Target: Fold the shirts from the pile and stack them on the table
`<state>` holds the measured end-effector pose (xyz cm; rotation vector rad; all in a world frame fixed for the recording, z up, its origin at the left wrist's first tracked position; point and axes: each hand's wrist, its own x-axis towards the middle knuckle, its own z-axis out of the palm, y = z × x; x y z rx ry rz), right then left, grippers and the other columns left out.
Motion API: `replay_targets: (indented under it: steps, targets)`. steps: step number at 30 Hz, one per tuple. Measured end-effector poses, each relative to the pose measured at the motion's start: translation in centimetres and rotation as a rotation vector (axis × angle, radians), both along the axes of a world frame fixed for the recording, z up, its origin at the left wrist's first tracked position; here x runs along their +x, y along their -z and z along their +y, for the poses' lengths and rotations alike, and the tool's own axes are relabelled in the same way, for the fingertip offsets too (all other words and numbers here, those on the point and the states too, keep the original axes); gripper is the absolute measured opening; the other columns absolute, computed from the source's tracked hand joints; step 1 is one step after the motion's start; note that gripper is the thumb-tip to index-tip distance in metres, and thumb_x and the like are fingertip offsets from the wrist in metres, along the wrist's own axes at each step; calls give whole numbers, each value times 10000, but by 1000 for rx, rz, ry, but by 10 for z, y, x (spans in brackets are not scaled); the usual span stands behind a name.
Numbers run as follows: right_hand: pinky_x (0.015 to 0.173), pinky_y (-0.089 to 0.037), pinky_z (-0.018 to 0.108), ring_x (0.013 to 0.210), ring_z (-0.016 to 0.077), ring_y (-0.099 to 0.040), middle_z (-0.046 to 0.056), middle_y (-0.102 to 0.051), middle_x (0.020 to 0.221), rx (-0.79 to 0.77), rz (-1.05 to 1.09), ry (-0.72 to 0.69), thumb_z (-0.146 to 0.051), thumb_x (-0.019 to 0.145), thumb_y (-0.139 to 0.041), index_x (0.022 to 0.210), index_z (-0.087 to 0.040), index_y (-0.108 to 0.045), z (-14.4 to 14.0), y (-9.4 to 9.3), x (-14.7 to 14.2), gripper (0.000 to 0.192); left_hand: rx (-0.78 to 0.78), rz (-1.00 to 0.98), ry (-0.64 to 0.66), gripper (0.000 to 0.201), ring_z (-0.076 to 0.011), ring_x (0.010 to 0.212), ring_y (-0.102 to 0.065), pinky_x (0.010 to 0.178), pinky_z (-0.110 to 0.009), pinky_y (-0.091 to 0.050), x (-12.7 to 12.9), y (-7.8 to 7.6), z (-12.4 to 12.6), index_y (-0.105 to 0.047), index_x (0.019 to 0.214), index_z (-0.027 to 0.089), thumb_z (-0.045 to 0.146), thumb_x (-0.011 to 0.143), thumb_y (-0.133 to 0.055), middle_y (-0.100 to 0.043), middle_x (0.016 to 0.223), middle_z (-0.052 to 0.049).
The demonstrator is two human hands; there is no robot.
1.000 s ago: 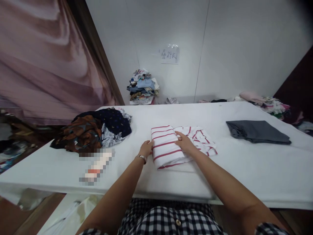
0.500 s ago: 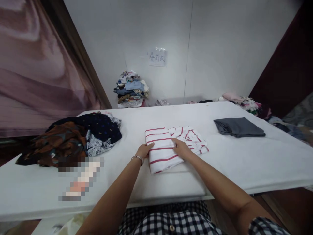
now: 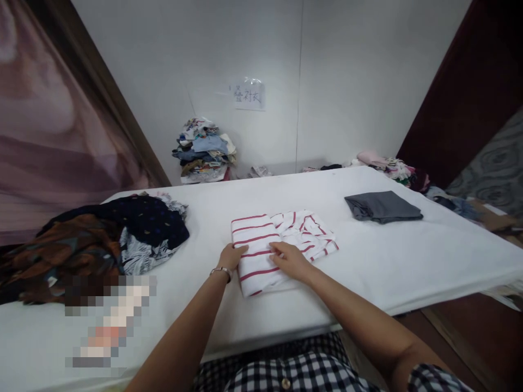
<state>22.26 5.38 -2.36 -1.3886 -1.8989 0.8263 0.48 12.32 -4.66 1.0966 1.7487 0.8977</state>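
L hand [image 3: 232,257] flat, open, at left edge of folded white red-striped cotton shirt [image 3: 261,250]; R hand [image 3: 291,261] open, pressing on top. White padded table [image 3: 368,261]; folded grey garment [image 3: 382,206] far right.

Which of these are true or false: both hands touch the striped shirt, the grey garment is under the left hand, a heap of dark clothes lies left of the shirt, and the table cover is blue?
1. Both the left hand and the right hand touch the red-and-white striped shirt. True.
2. The folded grey garment lies under the left hand. False: it lies apart, far to the right, untouched.
3. A heap of dark patterned clothes lies left of the shirt. True.
4. The table cover is blue. False: it is white.
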Motion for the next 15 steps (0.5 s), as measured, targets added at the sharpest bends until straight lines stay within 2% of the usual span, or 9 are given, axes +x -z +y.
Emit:
replay_targets:
  steps: [3,6,8,11,13,15]
  targets:
    - [970,-440,394,1141,250,-568,104,-586,1318,-69,-31,-52,-429,841,-586,1408,-219,-455,-11,-4,-8,619,6,30,0,332,-266,893,-689,738,-334,-537,-1,1,-3,-662,929,138,277,644,-759,-740,943,-125]
    - [1097,-308,494,1347,328,-389,141,-407,1492,-18,-170,-198,-581,754,-661,1484,-221,-331,-27,-4,-27,878,2,81,-23,329,-268,888,-686,720,-338,-536,-7,3,-7,-646,951,137,283,669,-731,-736,941,-129]
    - [1123,-213,570,1396,374,-295,159,-325,1535,16,-272,-254,-625,723,-674,1490,-236,-317,-36,0,-42,932,-4,119,-37,346,-274,898,-682,719,-344,-535,-11,4,-10,-637,959,136,289,663,-734,-731,958,-135]
    - [1121,-153,617,1415,392,-244,181,-280,1550,15,-308,-248,-626,743,-656,1493,-225,-306,-41,4,-53,920,-14,159,-33,384,-277,905,-679,719,-342,-533,-14,3,-14,-634,967,137,306,644,-754,-726,983,-139]
    - [1128,-195,575,1400,351,-298,162,-350,1521,36,-218,-220,-576,783,-637,1473,-217,-346,-39,4,-43,831,-26,172,-10,410,-278,884,-682,696,-337,-535,-17,-1,-16,-638,972,133,330,637,-766,-724,986,-145]
    - [1103,-299,499,1326,303,-421,136,-480,1436,57,-78,-112,-505,824,-609,1402,-206,-455,-39,4,-19,669,-59,177,30,485,-276,822,-687,635,-335,-538,-22,-8,-17,-630,1033,123,385,649,-767,-721,973,-150]
